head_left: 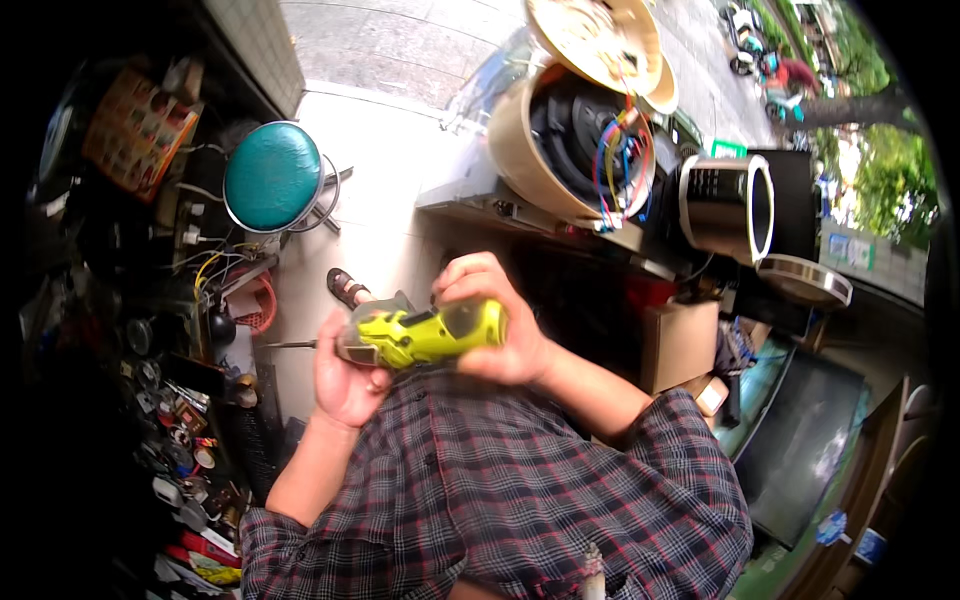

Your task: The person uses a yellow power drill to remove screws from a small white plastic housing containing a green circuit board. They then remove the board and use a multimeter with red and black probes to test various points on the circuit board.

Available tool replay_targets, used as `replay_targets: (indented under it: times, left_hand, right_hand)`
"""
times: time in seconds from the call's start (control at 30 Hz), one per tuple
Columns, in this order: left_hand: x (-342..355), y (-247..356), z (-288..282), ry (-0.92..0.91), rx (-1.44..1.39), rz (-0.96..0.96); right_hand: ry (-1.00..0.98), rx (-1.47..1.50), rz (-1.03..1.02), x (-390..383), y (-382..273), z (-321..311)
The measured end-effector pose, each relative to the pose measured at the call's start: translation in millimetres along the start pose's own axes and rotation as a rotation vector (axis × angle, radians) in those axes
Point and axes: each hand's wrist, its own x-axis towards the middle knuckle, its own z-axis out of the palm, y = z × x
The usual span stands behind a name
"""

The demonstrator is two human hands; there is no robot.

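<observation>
A lime-yellow and black cordless drill [425,338] lies sideways in front of my body, held in both hands. Its thin dark bit [290,345] points left. My left hand [345,378] is closed round the front end, at the chuck. At the other end, my right hand [515,335] grips the yellow body, the thumb below and the fingers curled over the top. Motion blurs that end a little, and the right fingertips are partly hidden.
A teal round stool [273,177] stands at far left, above a red basket [255,303]. Cluttered small parts [190,440] fill the left side. At right are a beige tub with wires [515,140], a dark appliance shell [715,205] and a cardboard box [680,345].
</observation>
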Motion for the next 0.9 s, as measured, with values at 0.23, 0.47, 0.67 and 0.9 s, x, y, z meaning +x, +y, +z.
replay_targets:
  times: [0.23,0.47,0.67,0.9]
  left_hand:
    - [93.6,-133.6,43.0,-0.253,0.489,-0.438]
    - [174.9,-163.5,100.8,-0.063,1.972,0.53]
    - [287.2,-211.4,91.7,-0.311,1.423,0.735]
    - [272.9,-217.8,112.1,-0.375,1.442,0.567]
  right_hand:
    - [0.464,0.689,0.239,-111.3,13.9,-75.0]
    - [0.736,0.318,-0.169,-239.2,-5.1,-208.7]
    - [0.68,0.238,-0.167,-276.8,-35.8,-249.4]
    - [0.685,0.462,-0.354,-267.6,-93.3,-286.4]
